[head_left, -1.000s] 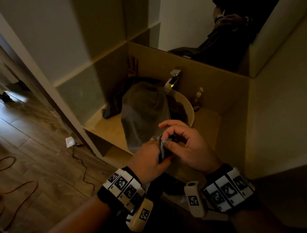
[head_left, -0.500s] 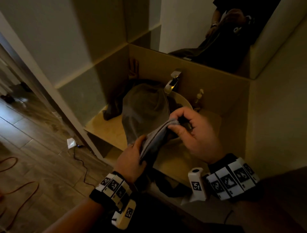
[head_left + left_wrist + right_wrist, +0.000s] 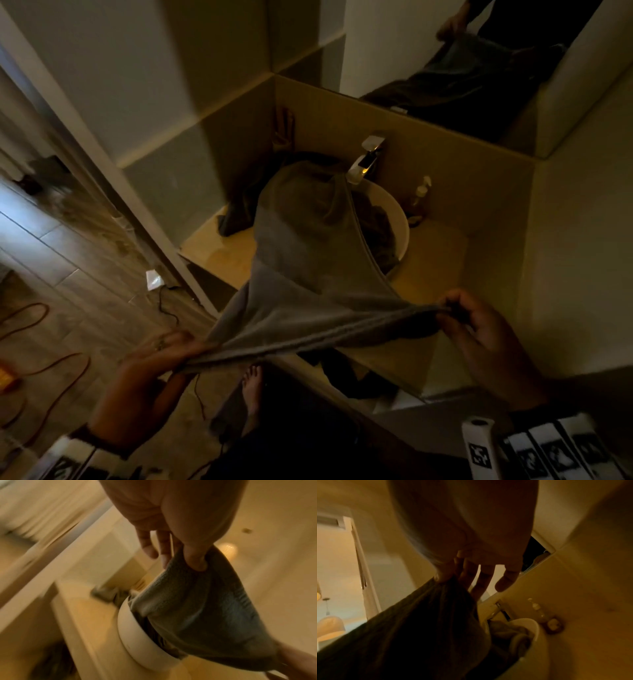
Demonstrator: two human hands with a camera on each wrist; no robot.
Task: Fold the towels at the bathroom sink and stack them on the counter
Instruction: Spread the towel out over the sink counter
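Note:
A grey towel (image 3: 308, 260) stretches from the white round sink (image 3: 404, 233) toward me, its near edge pulled taut between both hands. My left hand (image 3: 171, 353) pinches the left corner at the lower left; thumb and fingers clamp the cloth (image 3: 192, 588) in the left wrist view. My right hand (image 3: 459, 315) pinches the right corner; in the right wrist view the thumb presses the towel (image 3: 419, 622) and the other fingers (image 3: 482, 580) stick out straight. More dark towels (image 3: 376, 226) lie bunched in the sink (image 3: 534, 635). Another dark towel (image 3: 236, 216) is heaped on the counter's left.
A chrome faucet (image 3: 366, 157) stands behind the sink, a soap bottle (image 3: 419, 195) to its right. The tan counter (image 3: 442, 253) sits in a walled niche under a mirror (image 3: 462, 61). Cables (image 3: 51, 377) run over the wood floor on the left, and a bare foot (image 3: 251, 387) shows below.
The hands have moved apart from a joined grip, left going down-left and right going right, spreading the towel's near edge wide and lifting the cloth off the sink.

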